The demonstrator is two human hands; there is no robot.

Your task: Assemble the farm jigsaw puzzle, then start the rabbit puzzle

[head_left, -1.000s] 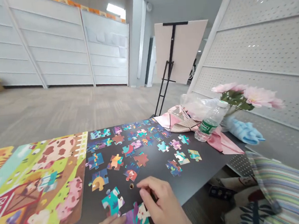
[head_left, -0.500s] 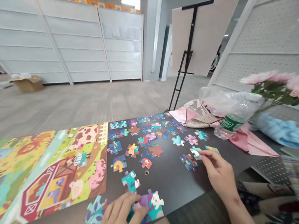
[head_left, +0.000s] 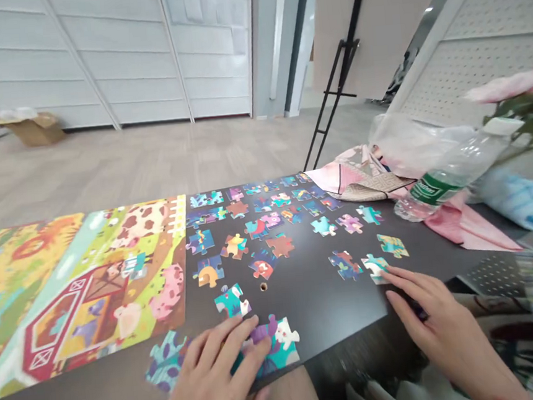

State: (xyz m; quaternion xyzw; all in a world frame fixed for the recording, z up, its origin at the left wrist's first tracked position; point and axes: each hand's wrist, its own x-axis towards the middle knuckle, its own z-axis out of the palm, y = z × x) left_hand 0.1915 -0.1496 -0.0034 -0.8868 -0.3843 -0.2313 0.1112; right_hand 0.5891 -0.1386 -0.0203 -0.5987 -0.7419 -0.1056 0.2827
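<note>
My left hand (head_left: 218, 369) lies with outstretched fingers over a joined group of puzzle pieces (head_left: 279, 348) at the near table edge, purple and teal with a white animal. It partly hides them. A blue spotted piece (head_left: 166, 361) is left of it, and a teal piece (head_left: 231, 299) sits just beyond its fingertips. My right hand (head_left: 438, 316) has its thumb apart from its fingers. Its fingertips touch a teal-and-white puzzle piece (head_left: 375, 268) lying on the table. Close by are a yellow-and-teal piece (head_left: 392, 246) and a dark blue and brown piece (head_left: 345, 264).
Several loose pieces (head_left: 280, 245) spread across the black table (head_left: 313, 308). A farm picture puzzle (head_left: 128, 280) covers the left side. At the right stand a plastic bottle (head_left: 433, 188), pink cloth (head_left: 469, 226) and flowers (head_left: 520, 109). An easel (head_left: 332, 94) stands behind.
My right hand has opened from a closer thumb-and-finger pose, uncovering the yellow-and-teal piece. The view has tipped downward. My left hand stays over the joined pieces.
</note>
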